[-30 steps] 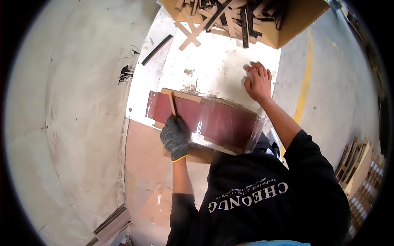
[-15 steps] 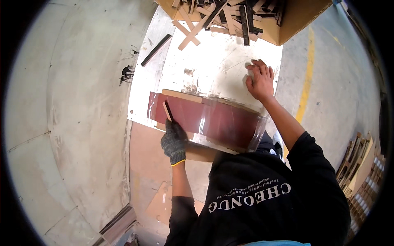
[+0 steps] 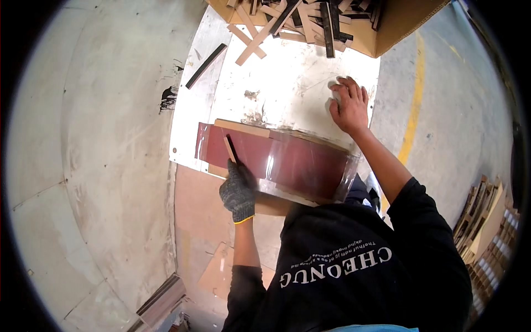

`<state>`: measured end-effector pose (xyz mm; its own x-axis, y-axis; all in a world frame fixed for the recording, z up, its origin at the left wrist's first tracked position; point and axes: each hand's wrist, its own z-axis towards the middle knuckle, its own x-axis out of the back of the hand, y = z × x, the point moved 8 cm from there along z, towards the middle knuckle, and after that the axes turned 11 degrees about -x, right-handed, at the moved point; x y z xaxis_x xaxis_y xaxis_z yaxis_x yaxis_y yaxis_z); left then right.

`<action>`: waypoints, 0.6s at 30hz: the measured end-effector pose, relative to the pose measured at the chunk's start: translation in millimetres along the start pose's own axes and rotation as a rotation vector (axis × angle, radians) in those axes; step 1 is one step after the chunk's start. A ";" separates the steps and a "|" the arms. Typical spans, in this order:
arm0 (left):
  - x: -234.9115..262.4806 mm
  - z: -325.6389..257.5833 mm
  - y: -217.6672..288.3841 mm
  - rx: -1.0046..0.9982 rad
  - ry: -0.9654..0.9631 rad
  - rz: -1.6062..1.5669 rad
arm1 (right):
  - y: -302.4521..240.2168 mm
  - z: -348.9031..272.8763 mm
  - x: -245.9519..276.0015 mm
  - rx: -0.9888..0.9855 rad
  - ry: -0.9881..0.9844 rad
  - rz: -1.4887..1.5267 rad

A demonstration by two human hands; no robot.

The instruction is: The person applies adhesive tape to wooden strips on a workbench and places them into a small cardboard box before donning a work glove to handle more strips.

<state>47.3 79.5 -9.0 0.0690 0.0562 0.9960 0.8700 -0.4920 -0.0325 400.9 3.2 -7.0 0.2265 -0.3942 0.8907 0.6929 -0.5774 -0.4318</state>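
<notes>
My left hand (image 3: 239,195), in a dark grey knit glove with a yellow cuff edge, grips the lower end of a short black-and-tan strip (image 3: 230,148). That strip slants over the left part of a dark red sheet (image 3: 301,163), which lies along the near side of the white table top. Clear tape or film shines across the sheet, and a tan strip (image 3: 241,128) borders its far edge. Bare and with fingers apart, my right hand (image 3: 350,106) rests on the table beyond the sheet's right end, holding nothing.
A cardboard box (image 3: 404,25) at the far side holds many loose tan and black strips, some spilling onto the table (image 3: 287,77). One black strip (image 3: 206,66) lies alone at the far left. Stacked wooden pieces (image 3: 479,218) stand on the floor at right.
My left hand has shifted slightly to the right with the strip in it. My right hand keeps its place on the table. The whole view has moved a little.
</notes>
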 end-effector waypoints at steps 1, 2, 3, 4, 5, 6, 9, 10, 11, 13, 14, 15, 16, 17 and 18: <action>2.2 1.1 1.9 -0.039 0.037 -0.001 | 0.2 0.5 0.9 0.005 0.005 0.001; 5.2 1.6 5.2 -0.078 0.075 -0.003 | 1.6 0.4 0.9 0.002 0.006 -0.002; 2.5 1.7 5.9 -0.061 0.031 0.015 | 3.4 0.0 0.7 -0.002 0.007 -0.006; 5.0 4.6 9.3 -0.043 -0.010 0.032 | 4.1 0.8 0.7 -0.004 0.010 -0.009; 4.9 8.5 11.6 -0.026 -0.051 0.048 | 4.8 1.5 0.5 -0.008 0.014 -0.013; 10.8 16.8 16.9 -0.079 0.030 0.055 | 5.7 2.3 0.2 -0.012 0.019 -0.017; 13.8 47.9 14.2 -0.116 0.131 0.063 | 2.8 0.7 -0.6 0.004 0.004 -0.007; 11.8 75.2 1.2 -0.067 0.093 0.064 | -6.3 1.7 -1.4 0.022 0.002 0.015; 9.1 94.0 -2.6 -0.043 0.055 0.058 | -6.7 3.4 0.5 0.018 0.000 0.017; 19.9 65.7 13.8 -0.187 0.276 0.074 | 0.0 1.2 -0.2 0.014 0.002 -0.002; 24.9 46.8 22.6 -0.271 0.392 0.089 | 3.3 2.3 0.0 0.002 0.013 -0.004; 15.3 24.5 21.8 -0.220 0.326 0.070 | 7.7 2.8 1.3 -0.019 -0.004 -0.010; 4.5 2.8 19.1 -0.166 0.246 0.049 | 10.0 -0.2 2.0 -0.034 -0.005 -0.010; 5.9 -4.2 20.6 -0.178 0.262 -0.001 | 9.4 -0.3 3.5 -0.037 -0.008 -0.007; 7.3 -7.4 22.7 -0.192 0.276 -0.053 | 10.5 1.4 3.3 -0.042 -0.009 -0.005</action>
<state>63.9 62.3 -1.8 -0.1316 -0.1385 0.9816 0.7592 -0.6508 0.0099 410.0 -3.2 -8.4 0.2296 -0.3848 0.8940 0.6651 -0.6086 -0.4327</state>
